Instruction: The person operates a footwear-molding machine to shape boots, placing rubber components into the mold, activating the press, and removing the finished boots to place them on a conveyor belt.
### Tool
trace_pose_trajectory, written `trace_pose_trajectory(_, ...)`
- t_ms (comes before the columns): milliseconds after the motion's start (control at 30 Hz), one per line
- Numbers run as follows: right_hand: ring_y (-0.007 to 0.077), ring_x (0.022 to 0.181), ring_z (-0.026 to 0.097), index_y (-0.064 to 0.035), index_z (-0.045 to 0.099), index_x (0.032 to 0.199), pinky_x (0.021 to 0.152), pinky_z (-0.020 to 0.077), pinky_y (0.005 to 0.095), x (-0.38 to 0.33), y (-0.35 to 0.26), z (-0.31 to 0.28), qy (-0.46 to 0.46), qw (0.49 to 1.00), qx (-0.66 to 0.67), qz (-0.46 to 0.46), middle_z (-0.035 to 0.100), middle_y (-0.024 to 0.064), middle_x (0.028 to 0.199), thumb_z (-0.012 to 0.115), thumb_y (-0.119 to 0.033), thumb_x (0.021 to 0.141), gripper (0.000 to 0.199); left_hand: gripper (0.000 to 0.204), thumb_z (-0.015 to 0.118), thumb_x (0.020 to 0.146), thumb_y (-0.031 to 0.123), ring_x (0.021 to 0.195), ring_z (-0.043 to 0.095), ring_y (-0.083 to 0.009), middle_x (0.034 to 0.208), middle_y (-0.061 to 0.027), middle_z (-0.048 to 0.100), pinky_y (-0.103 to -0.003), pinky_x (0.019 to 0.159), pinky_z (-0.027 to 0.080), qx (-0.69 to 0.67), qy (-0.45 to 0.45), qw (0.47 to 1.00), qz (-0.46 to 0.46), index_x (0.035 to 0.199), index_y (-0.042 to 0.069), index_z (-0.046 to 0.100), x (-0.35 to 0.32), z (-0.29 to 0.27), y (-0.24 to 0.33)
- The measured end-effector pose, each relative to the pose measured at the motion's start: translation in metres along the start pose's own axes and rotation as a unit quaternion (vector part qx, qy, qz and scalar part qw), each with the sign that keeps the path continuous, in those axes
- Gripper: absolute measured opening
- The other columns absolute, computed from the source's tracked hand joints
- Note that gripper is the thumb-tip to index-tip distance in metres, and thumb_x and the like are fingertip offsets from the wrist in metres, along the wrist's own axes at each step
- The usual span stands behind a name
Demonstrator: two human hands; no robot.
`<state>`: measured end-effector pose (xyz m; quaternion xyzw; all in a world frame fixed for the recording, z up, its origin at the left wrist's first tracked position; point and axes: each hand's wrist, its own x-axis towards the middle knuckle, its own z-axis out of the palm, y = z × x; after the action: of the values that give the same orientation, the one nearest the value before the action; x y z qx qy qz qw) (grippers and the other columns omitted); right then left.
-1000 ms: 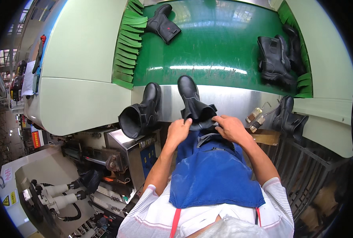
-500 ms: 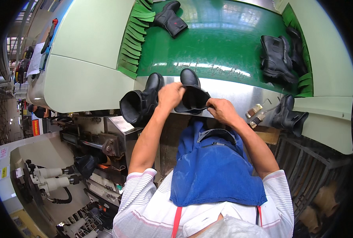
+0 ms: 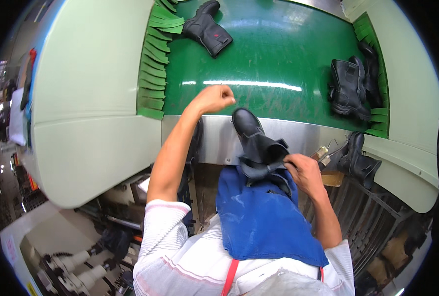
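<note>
A black boot [image 3: 255,139] lies on the steel ledge [image 3: 303,133] in front of me, toe pointing away toward the green belt [image 3: 278,54]. My right hand [image 3: 303,170] grips the soft shaft opening of this boot over my blue apron [image 3: 264,222]. Lifted above the near edge of the belt, my left hand [image 3: 215,98] is curled into a fist, and nothing shows in it. A second black boot [image 3: 197,143] stands on the ledge, mostly hidden behind my left forearm.
One black boot [image 3: 209,27] lies on the far left of the belt by green flap strips [image 3: 155,74]. Two more boots [image 3: 347,89] stand at the belt's right edge, another boot [image 3: 360,158] below the ledge on the right. Pale green covers flank the belt; machinery sits lower left.
My left hand has let go of the boot and risen up over the belt edge, covering the second boot with its forearm. My right hand stays on the boot's shaft.
</note>
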<state>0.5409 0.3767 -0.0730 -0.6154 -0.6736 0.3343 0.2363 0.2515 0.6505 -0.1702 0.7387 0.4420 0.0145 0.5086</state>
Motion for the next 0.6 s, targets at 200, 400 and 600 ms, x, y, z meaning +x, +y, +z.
trace_pose_trajectory(200,0.04,0.091,0.067,-0.0042,0.068,0.103,0.078,0.0535,0.0453,-0.008,-0.004,-0.002,0.037,0.973,-0.093,0.207,0.067,0.018,0.095,0.066,0.001,0.086,0.018,0.052,0.078,0.078,0.019,0.118,0.058,-0.0397,0.131,-0.0148,0.058,-0.052,0.093,0.053,0.315,0.293,0.903,0.012,0.125,0.012,0.059,0.169,-0.029,-0.083)
trace_pose_trajectory(400,0.0387,0.103,0.064,-0.0082,0.068,0.119,0.086,0.0546,0.0455,-0.011,-0.015,0.021,-0.095,0.947,-0.173,0.255,0.064,0.0162,0.113,0.062,0.008,0.074,0.048,0.068,0.079,0.079,0.027,0.14,0.041,-0.0406,0.15,-0.0106,0.045,-0.053,0.101,0.048,0.451,0.346,0.82,-0.068,0.14,0.021,0.052,0.262,-0.054,-0.122)
trace_pose_trajectory(600,0.0389,0.089,0.068,-0.0087,0.073,0.111,0.077,0.0562,0.046,-0.021,-0.002,0.064,-0.04,0.941,-0.146,0.302,0.069,0.0166,0.103,0.079,-0.01,0.078,0.034,0.033,0.057,0.1,0.035,0.114,0.066,-0.0426,0.118,-0.02,0.071,-0.053,0.094,0.053,0.26,0.323,0.9,-0.135,0.12,0.012,0.069,0.286,-0.085,-0.132)
